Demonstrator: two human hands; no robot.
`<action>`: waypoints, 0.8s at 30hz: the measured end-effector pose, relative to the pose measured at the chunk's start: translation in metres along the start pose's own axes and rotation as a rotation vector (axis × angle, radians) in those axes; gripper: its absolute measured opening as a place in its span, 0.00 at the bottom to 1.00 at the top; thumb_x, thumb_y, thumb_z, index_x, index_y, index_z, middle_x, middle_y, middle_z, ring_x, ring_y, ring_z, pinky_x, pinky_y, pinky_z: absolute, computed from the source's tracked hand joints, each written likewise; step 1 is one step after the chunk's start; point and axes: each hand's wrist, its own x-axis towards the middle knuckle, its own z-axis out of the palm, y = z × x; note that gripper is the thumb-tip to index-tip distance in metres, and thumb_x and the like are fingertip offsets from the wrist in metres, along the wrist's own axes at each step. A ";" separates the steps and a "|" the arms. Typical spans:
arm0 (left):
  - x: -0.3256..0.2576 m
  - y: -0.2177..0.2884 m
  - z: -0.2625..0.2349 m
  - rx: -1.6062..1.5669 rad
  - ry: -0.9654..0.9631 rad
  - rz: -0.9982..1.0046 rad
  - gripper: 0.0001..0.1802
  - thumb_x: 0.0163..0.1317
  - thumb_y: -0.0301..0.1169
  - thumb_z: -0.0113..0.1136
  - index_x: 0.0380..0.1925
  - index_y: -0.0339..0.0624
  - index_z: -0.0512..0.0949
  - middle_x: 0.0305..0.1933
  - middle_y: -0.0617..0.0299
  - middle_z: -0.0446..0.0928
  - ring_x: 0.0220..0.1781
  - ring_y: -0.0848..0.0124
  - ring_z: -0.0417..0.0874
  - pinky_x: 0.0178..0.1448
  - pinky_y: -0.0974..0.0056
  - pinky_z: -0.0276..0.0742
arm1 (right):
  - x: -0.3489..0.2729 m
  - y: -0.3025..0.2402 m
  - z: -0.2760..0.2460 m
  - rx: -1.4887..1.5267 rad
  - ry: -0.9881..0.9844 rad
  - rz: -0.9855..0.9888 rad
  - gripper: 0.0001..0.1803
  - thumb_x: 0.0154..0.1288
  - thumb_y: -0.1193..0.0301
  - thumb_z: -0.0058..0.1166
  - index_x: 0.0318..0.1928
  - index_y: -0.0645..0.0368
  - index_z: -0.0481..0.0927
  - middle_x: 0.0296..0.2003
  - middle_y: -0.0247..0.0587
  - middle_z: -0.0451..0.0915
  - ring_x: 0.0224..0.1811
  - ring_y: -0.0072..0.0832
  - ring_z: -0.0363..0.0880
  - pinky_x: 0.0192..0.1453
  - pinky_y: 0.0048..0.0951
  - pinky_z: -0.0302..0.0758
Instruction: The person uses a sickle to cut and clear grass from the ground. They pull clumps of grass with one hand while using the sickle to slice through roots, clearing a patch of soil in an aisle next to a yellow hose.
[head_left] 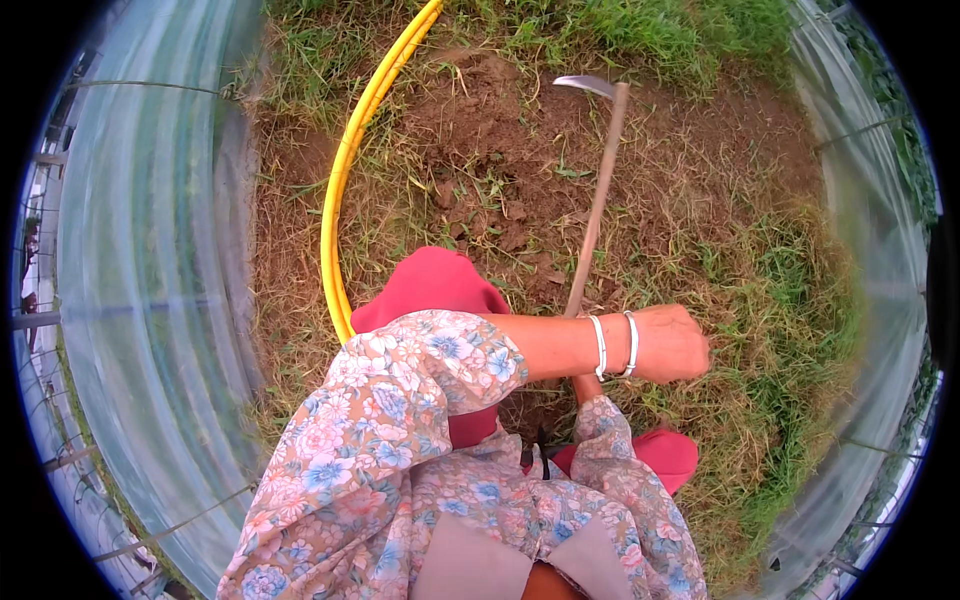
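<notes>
My left hand [672, 343] is fisted in the grass [800, 330] beside the upright hoe [597, 200], whose handle my hidden right hand probably grips; ahead the soil [500, 150] is partly bared, grass remaining around.

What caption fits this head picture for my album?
A left hand reaches across a long-handled hoe over bare soil, beside a yellow hose.

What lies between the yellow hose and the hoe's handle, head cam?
In the head view, between the yellow hose and the hoe handle lies loosened brown soil with sparse grass and small clods; nothing else.
</notes>
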 end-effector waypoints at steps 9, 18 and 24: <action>0.007 -0.007 0.005 -0.008 0.034 0.037 0.05 0.47 0.29 0.59 0.24 0.39 0.78 0.25 0.57 0.78 0.35 0.59 0.84 0.36 0.57 0.80 | -0.081 -0.027 -0.012 -0.073 -0.106 0.398 0.07 0.65 0.78 0.50 0.35 0.56 0.66 0.16 0.29 0.62 0.12 0.19 0.61 0.15 0.26 0.63; 0.007 -0.019 0.002 -0.040 0.029 -0.025 0.05 0.47 0.29 0.60 0.24 0.40 0.78 0.26 0.58 0.78 0.36 0.60 0.84 0.38 0.58 0.81 | -0.026 -0.050 0.000 0.202 0.244 -0.024 0.07 0.64 0.76 0.53 0.35 0.59 0.67 0.19 0.34 0.68 0.11 0.21 0.61 0.14 0.29 0.65; -0.003 -0.010 -0.003 -0.044 0.065 0.007 0.05 0.46 0.29 0.60 0.23 0.41 0.76 0.25 0.60 0.76 0.34 0.61 0.83 0.37 0.57 0.79 | 0.105 -0.077 0.085 -0.355 0.298 -0.238 0.06 0.60 0.77 0.50 0.28 0.68 0.70 0.20 0.43 0.75 0.13 0.26 0.74 0.14 0.29 0.68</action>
